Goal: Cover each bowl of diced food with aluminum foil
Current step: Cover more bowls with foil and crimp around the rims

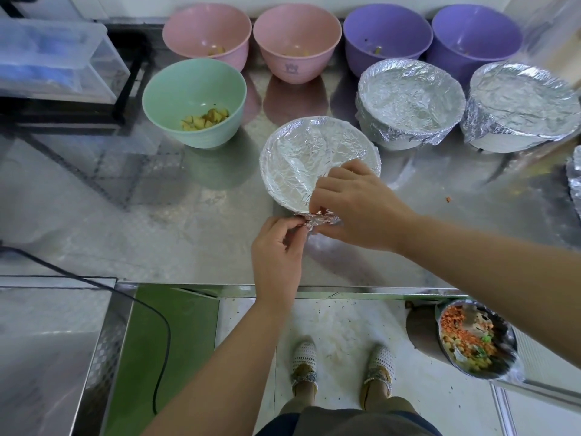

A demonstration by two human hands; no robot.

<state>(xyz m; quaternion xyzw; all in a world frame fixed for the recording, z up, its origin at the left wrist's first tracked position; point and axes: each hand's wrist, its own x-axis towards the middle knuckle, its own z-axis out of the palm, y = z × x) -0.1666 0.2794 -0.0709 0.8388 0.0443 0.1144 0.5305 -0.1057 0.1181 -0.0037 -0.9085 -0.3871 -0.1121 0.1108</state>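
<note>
Foil [317, 158] hides the food in three bowls [394, 145]. Another foil-wrapped thing [576, 180] at the counter's [188, 234] right edge is cut off.

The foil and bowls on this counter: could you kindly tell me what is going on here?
A person at a steel counter is wrapping the middle bowl in foil. The left hand and right hand both pinch the bunched foil at the bowl's near rim with their fingers. Two covered bowls stand behind on the right. The green bowl of diced food, two pink bowls and two purple bowls are not yet covered.
</note>
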